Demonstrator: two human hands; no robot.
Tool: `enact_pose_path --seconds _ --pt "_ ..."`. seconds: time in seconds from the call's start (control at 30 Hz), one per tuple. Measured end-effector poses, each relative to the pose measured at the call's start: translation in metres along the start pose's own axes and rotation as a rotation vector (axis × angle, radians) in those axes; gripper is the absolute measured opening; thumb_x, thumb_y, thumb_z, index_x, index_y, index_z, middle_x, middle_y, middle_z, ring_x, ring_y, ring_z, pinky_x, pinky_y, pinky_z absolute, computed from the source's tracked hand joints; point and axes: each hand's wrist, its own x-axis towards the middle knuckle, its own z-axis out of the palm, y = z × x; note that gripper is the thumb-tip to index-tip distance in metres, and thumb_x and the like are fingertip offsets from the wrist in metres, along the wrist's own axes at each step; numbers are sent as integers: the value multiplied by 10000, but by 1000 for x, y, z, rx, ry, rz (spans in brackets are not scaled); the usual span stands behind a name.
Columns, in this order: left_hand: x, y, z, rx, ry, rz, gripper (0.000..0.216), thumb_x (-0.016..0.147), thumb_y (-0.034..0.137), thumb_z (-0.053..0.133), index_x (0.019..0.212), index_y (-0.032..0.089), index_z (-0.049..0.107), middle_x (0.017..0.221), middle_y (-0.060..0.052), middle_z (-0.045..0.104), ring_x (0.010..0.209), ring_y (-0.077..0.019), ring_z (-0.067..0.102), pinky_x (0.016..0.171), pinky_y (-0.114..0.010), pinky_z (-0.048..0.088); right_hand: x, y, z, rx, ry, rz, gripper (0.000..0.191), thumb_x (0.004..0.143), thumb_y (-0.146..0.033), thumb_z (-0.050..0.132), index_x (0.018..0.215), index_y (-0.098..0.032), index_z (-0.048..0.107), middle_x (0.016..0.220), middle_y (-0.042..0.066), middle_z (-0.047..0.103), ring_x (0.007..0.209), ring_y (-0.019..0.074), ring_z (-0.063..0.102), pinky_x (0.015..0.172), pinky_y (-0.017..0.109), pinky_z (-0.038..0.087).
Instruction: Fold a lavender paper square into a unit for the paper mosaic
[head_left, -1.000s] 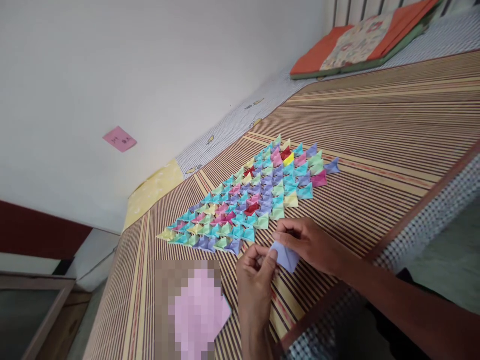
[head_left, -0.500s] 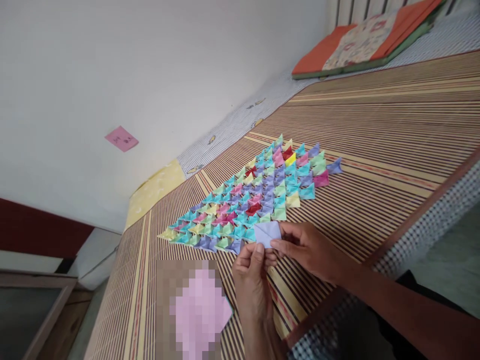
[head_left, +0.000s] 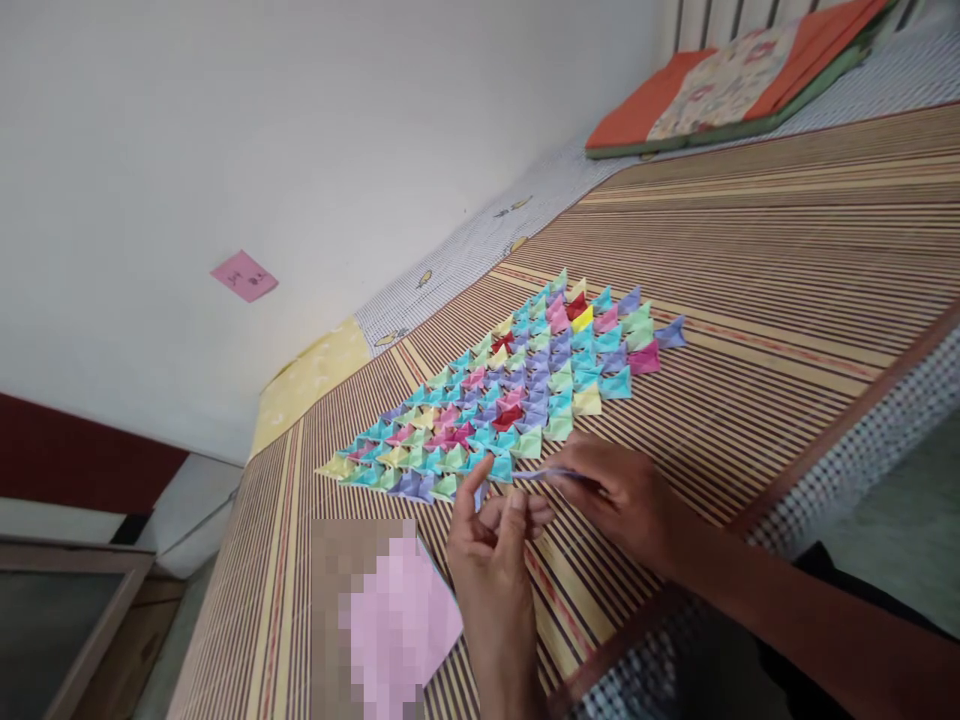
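Observation:
Between finger and thumb of my right hand (head_left: pixel 619 500) is a folded lavender paper (head_left: pixel 551 473), turned edge-on so only a thin strip shows. My left hand (head_left: pixel 495 545) is just left of it, index finger raised apart and thumb up, with nothing visible in it; whether a fingertip touches the paper's near end I cannot tell. Just beyond both hands, rows of small folded paper pieces (head_left: pixel 536 380) in turquoise, green, purple, pink, yellow and red lie on the striped mat (head_left: pixel 750 400). A pink sheet of paper (head_left: pixel 405 625), partly pixelated, lies left of my left hand.
A pink note (head_left: pixel 244 276) is stuck on the white wall (head_left: pixel 300 120). Folded orange and green bedding (head_left: pixel 720 90) sits at the back right. The mat's near edge and checked cloth (head_left: pixel 840 500) run along the right.
The lavender paper has turned from facing me flat to edge-on in my right hand. My left hand has let go of it, shifting slightly left with its index finger lifted.

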Motion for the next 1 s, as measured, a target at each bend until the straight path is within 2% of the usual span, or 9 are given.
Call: enact_pose_path --seconds 0.07,0.17,0.23,0.33,0.47,0.63,0.83,1.0 --pt "-4 10 -2 35 -56 13 478 839 389 761 1264 205 645 806 -33 761 763 -189 740 760 -307 575 -3 2 0 -51 -39 -105 180 1007 -223 509 969 -207 684 847 57 665 797 182 628 737 283 482" --pt "-5 15 -6 79 -97 50 281 853 388 741 1046 185 756 870 -57 775 832 -202 740 808 -309 572 -7 3 1 -94 -38 -207 192 1013 -211 518 1060 -218 704 887 70 679 836 196 648 763 298 514" --pt "-3 13 -9 115 -73 83 231 848 387 744 951 184 783 891 -57 779 843 -201 734 812 -298 566 -8 2 2 -73 -2 -234 203 1009 -194 531 1117 -225 699 929 70 681 858 196 657 768 301 528" --pt "0 8 -12 154 -9 106 231 828 400 760 927 194 799 891 -54 784 859 -208 732 813 -295 560 -5 -2 5 32 77 -210 228 995 -150 559 1161 -250 679 973 52 678 900 179 665 788 287 537" --pt "2 4 -12 141 74 124 242 794 409 786 914 202 816 901 -65 798 892 -230 744 837 -315 569 -1 -8 7 164 152 -136 218 955 -102 612 1086 -255 695 922 17 691 878 155 668 778 253 537" --pt "3 0 -7 86 135 138 263 745 418 819 891 200 826 892 -74 808 877 -236 755 841 -331 589 0 -10 6 224 140 -73 152 946 -146 643 1037 -241 719 902 23 691 804 153 657 716 254 532" --pt "2 0 -2 55 148 125 240 727 377 841 897 209 829 889 -65 815 871 -219 758 844 -310 591 0 -11 5 236 130 -66 136 969 -135 608 935 -223 705 903 16 686 892 147 662 812 253 517" --pt "0 0 2 18 137 111 237 733 385 832 862 187 819 805 -57 801 761 -190 737 750 -275 586 -3 -8 7 321 112 77 88 965 -190 621 890 -218 658 877 6 674 852 148 666 784 257 523"
